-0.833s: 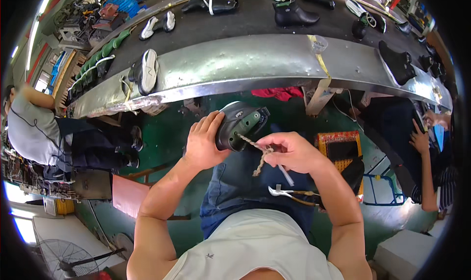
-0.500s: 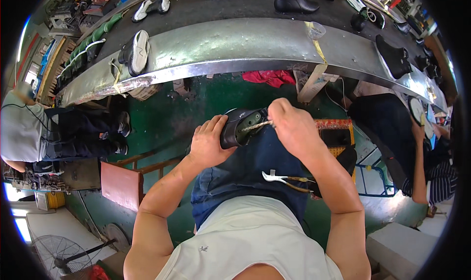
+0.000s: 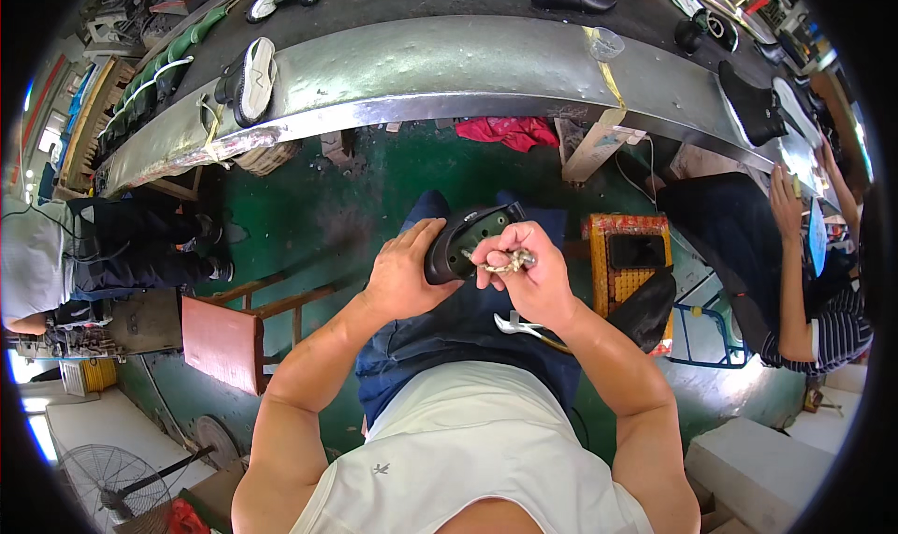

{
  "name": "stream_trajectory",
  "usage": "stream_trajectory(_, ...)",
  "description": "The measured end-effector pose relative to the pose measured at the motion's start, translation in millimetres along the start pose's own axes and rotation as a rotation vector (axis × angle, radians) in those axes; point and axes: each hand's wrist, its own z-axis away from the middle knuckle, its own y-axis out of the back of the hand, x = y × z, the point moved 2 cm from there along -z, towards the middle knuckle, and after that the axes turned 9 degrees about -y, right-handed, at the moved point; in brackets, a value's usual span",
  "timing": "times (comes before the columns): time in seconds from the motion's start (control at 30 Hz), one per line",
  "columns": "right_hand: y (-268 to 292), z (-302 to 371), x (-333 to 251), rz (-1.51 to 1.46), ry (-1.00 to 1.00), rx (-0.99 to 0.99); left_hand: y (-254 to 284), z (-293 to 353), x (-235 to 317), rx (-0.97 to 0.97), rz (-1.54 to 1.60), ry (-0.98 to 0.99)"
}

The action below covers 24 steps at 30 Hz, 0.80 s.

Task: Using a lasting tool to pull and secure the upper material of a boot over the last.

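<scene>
My left hand point(image 3: 404, 270) is wrapped round one side of a dark shoe upper point(image 3: 447, 244), held above my lap. Several eyelets show on its greenish inner part. At the shoe's right side, my right hand point(image 3: 535, 286) has its fingers closed on a bunched pale cord point(image 3: 511, 262). Whether the cord still runs through an eyelet is hidden by those fingers. On my thighs, just below the right hand, lie pliers point(image 3: 514, 326) with a pale metal head; their handles are partly covered by my forearm.
Ahead runs a metal ledge point(image 3: 402, 71) beside a dark belt, carrying a white-soled shoe point(image 3: 254, 80) and a black boot point(image 3: 748, 108). A red-topped stool point(image 3: 223, 345) stands left; a phone point(image 3: 636, 251) rests on an orange seat right. People sit at right point(image 3: 795, 286) and stand at left point(image 3: 37, 253).
My right hand has come down toward me, and the cord, earlier stretched out from the shoe, is now bunched in its fingers. The person at right has raised a shoe to the ledge.
</scene>
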Motion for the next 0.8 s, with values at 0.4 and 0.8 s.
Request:
stream_trajectory(0.4, 28.9, -9.1, -4.8, -0.254, -0.44, -0.008, -13.8, 4.4, 2.0, -0.066, -0.045, 0.003)
stream_trajectory(0.8, 19.5, -7.7, 12.8, -0.055, -0.281, 0.046, -20.4, 5.8, 4.6, -0.122, 0.033, 0.051)
